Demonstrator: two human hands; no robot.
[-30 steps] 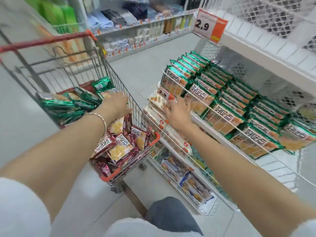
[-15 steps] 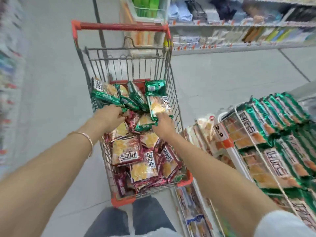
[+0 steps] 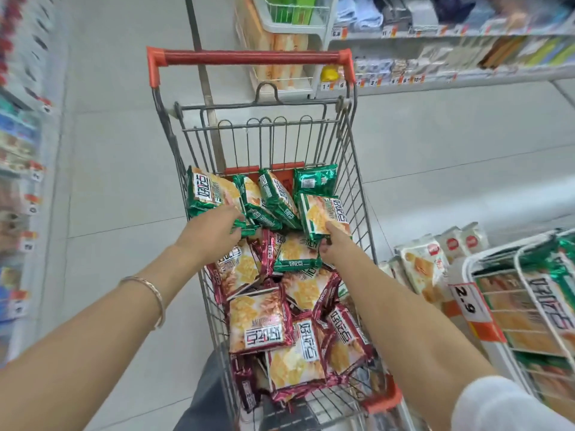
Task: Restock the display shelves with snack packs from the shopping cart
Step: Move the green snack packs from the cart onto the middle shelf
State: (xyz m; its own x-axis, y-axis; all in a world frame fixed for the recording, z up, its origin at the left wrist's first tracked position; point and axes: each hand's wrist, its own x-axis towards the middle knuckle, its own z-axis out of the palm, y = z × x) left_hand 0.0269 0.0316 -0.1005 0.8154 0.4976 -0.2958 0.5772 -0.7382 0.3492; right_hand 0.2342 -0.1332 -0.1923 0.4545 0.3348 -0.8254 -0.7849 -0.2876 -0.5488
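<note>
The wire shopping cart [image 3: 353,169] with a red handle stands in front of me, filled with green snack packs [image 3: 273,194] at its far end and dark red snack packs [image 3: 258,321] nearer me. My left hand [image 3: 211,231] is inside the cart, fingers closed on a green pack [image 3: 211,191] at the left. My right hand [image 3: 336,244] grips the lower edge of another green pack [image 3: 323,213] at the right. The wire display shelf [image 3: 525,259] holding green packs sits at the right edge, with a 2.9 price tag [image 3: 466,303].
White snack packs [image 3: 420,265] lie on a lower shelf right of the cart. Stocked shelves run along the far right and the left edge. Grey tiled floor surrounds the cart. My knee in jeans [image 3: 202,399] touches the cart's near end.
My head turned left from the display shelf toward the cart. My right hand left the shelf and went into the cart, closing on a green pack. My left hand stayed among the green packs.
</note>
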